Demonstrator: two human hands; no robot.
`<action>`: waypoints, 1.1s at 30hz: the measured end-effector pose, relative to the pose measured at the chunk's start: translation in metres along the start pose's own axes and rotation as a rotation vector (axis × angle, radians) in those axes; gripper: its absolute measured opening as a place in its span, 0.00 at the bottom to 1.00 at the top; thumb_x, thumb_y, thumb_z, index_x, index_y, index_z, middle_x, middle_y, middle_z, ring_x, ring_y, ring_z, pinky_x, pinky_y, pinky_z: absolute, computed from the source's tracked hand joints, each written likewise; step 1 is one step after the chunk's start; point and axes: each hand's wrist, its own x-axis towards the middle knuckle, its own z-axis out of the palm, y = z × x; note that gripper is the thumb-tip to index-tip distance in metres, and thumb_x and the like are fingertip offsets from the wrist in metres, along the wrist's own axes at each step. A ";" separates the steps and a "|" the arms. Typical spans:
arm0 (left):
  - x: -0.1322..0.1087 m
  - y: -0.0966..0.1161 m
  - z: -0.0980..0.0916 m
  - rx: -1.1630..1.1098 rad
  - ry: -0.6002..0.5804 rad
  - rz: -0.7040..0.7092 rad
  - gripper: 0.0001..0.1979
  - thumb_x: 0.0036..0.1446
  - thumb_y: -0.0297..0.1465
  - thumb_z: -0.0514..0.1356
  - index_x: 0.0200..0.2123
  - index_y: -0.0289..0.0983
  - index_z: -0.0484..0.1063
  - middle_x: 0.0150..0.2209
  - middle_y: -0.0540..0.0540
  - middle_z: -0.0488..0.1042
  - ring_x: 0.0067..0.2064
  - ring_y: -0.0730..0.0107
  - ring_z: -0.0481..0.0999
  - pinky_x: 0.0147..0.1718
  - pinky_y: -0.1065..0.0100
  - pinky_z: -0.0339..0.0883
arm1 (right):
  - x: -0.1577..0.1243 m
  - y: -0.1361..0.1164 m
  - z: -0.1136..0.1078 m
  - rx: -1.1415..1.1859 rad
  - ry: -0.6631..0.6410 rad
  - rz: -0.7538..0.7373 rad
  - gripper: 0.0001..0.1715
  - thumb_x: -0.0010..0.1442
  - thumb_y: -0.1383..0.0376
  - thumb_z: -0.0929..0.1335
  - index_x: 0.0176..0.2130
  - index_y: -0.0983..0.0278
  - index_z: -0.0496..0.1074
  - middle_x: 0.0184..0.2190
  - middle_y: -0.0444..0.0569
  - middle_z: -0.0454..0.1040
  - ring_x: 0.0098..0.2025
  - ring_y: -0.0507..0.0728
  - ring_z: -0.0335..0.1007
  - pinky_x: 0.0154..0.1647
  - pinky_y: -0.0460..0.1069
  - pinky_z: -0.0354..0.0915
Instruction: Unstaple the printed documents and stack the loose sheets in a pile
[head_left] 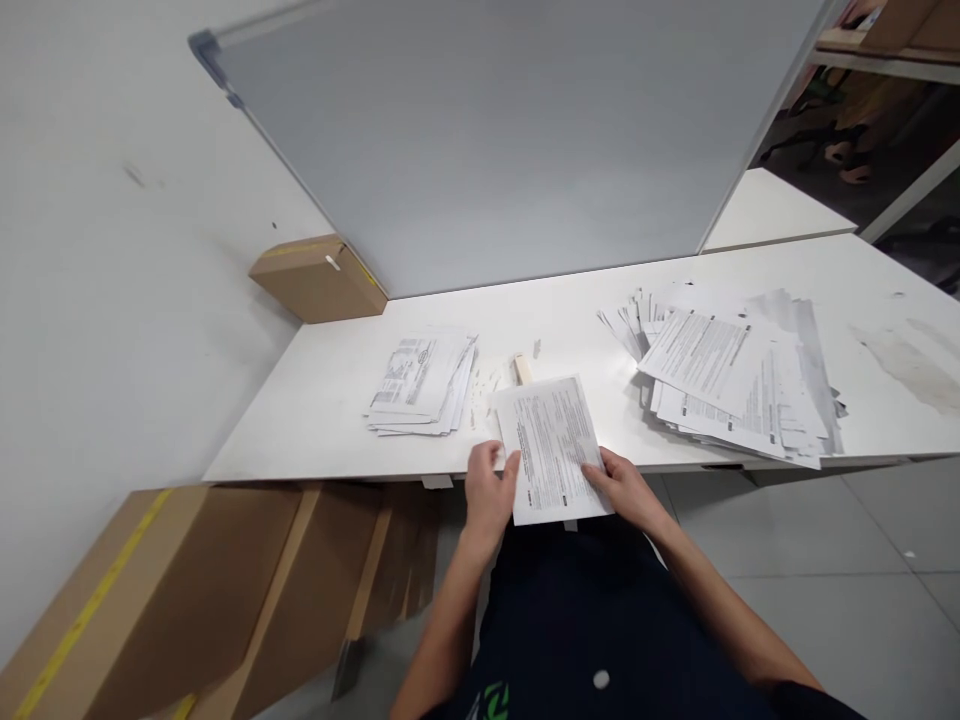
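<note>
A printed paper sheet [553, 445], perhaps with more sheets under it, is held low over the front edge of the white table. On its right edge my right hand [624, 487] is closed, thumb on top and fingers underneath. My left hand [489, 485] is beside the left edge, its fingers loosely curled and apart from the thumb; the thumb tip is at the paper's edge. Left of the hands lies a stack of printed papers [424, 375]. To the right is a larger, untidy pile of printed sheets [739, 385], fanned out at its back left.
Just beyond the held sheet lies a small pale block [521, 369]. A cardboard box [319, 283] stands at the table's back left, and large cartons [180, 580] fill the floor at lower left. A whiteboard [517, 140] rises behind the table [315, 400].
</note>
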 end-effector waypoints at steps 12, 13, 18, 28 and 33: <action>0.042 0.032 -0.009 -0.526 0.179 0.125 0.12 0.55 0.37 0.55 0.39 0.36 0.68 0.34 0.45 0.72 0.40 0.68 0.71 0.41 0.67 0.63 | 0.029 -0.038 0.001 0.057 0.179 -0.444 0.17 0.58 0.59 0.62 0.46 0.61 0.67 0.43 0.49 0.71 0.45 0.57 0.66 0.47 0.51 0.61; 0.043 0.033 -0.007 -0.522 0.196 0.170 0.11 0.55 0.36 0.55 0.39 0.37 0.67 0.36 0.45 0.71 0.40 0.68 0.71 0.42 0.68 0.63 | 0.033 -0.038 0.000 0.050 0.195 -0.463 0.16 0.58 0.59 0.62 0.45 0.61 0.67 0.43 0.49 0.71 0.45 0.57 0.66 0.47 0.52 0.60; 0.043 0.027 0.001 -0.485 0.139 0.237 0.11 0.55 0.36 0.54 0.40 0.36 0.66 0.39 0.43 0.69 0.42 0.67 0.69 0.43 0.65 0.62 | 0.038 -0.037 -0.006 -0.037 0.144 -0.415 0.12 0.56 0.62 0.63 0.40 0.63 0.68 0.41 0.50 0.71 0.44 0.57 0.66 0.44 0.51 0.62; 0.043 0.021 0.007 -0.506 0.149 0.145 0.13 0.55 0.38 0.54 0.40 0.36 0.67 0.38 0.43 0.71 0.43 0.65 0.70 0.44 0.65 0.63 | 0.045 -0.031 -0.004 -0.070 0.156 -0.418 0.16 0.58 0.60 0.61 0.45 0.63 0.66 0.42 0.50 0.71 0.45 0.57 0.66 0.45 0.51 0.61; 0.041 0.016 0.012 -0.593 0.208 0.027 0.12 0.53 0.39 0.56 0.36 0.35 0.68 0.35 0.44 0.72 0.41 0.66 0.71 0.42 0.66 0.64 | 0.048 -0.031 -0.005 -0.192 0.157 -0.438 0.15 0.58 0.58 0.61 0.42 0.63 0.68 0.38 0.49 0.73 0.42 0.57 0.67 0.41 0.50 0.63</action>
